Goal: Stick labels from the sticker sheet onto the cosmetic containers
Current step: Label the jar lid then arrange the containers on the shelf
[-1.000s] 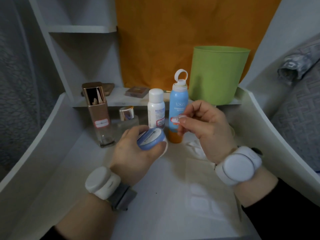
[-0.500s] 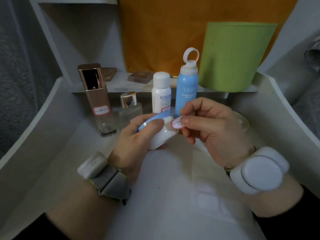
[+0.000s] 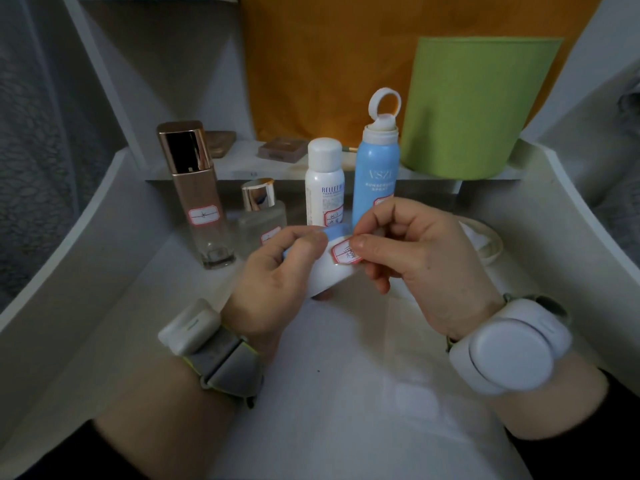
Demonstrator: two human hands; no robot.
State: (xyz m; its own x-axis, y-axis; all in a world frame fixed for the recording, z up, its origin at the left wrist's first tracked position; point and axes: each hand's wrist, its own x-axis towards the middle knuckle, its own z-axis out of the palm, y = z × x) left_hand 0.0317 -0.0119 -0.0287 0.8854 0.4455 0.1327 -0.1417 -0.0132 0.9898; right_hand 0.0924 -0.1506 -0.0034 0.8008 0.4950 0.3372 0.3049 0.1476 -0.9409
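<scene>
I read the left hand point(image 3: 277, 282) as curled round the jar point(image 3: 329, 277), with the blue lid turned away and the white side wall tipped toward the right hand point(image 3: 426, 265). This presents a bare face for sticking. The right hand pinches the label point(image 3: 346, 254) between thumb and forefinger. The label's left edge appears to touch the jar wall (laying it down from one edge should avoid creases, I judge). The jar is held above the table point(image 3: 173, 306), in front of four bottles point(image 3: 323, 188), each already labelled.

A home dressing table point(image 3: 104, 244), shown by perfume bottles point(image 3: 194, 192) and quilted bedding point(image 3: 620, 188)
</scene>
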